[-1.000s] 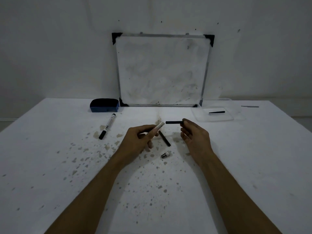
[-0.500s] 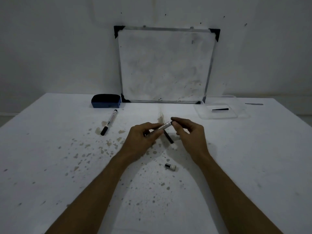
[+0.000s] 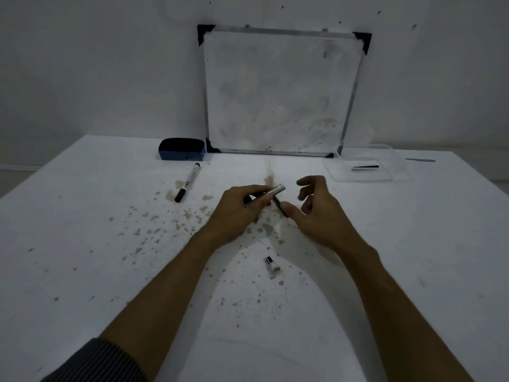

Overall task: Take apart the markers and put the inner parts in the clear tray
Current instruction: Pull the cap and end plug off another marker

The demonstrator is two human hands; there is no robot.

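Note:
My left hand (image 3: 239,208) is closed on a silver-white marker barrel (image 3: 276,190), whose open end points up and to the right. My right hand (image 3: 319,213) hovers just right of it, fingers spread and holding nothing. A short black stick (image 3: 279,206) lies on the table between the hands, close to my right thumb. A small black-and-white end plug (image 3: 272,264) rests on the table nearer to me. The clear tray (image 3: 388,176) sits at the back right with one black inner part (image 3: 365,167) in it. A whole marker (image 3: 188,182) lies at the left.
A whiteboard (image 3: 281,92) leans on the wall behind the hands. A blue eraser (image 3: 181,149) sits at its left foot. A thin dark object (image 3: 420,160) lies beyond the tray. The white table (image 3: 82,244) is speckled with brown stains.
A second ago my right hand held a black rod near the barrel's end. The hands then met at the barrel. Now my right hand has drawn back, open, with no rod in it.

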